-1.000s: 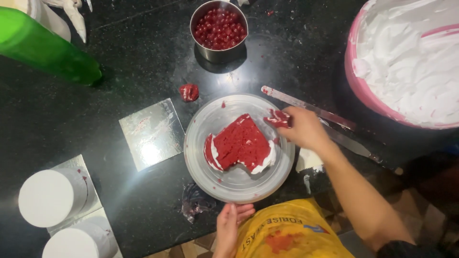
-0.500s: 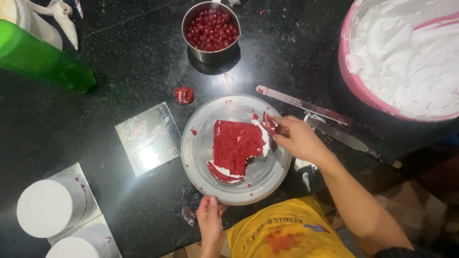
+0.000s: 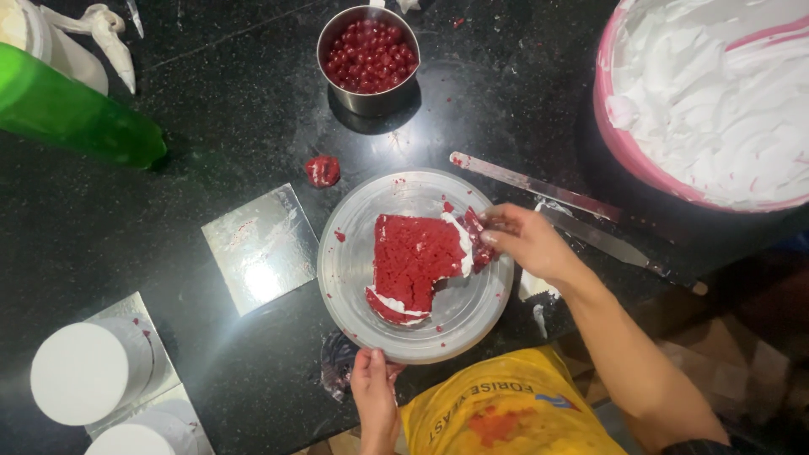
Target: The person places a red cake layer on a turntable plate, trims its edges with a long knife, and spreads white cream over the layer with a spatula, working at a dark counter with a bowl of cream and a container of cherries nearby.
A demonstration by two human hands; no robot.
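Turntable has spun, cake now points the other way.
Right hand [image 3: 527,244] pinches a red cake scrap [image 3: 474,238] against the red velvet cake [image 3: 413,261]; left hand [image 3: 373,396] grips the turntable [image 3: 354,278] rim.

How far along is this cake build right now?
Done: a red sponge layer sits on the round metal turntable with white cream along its edges. In hand: the right hand presses a red piece against its side; the left hand grips the rim. Left: its top is bare of cream; the cream tub is full.
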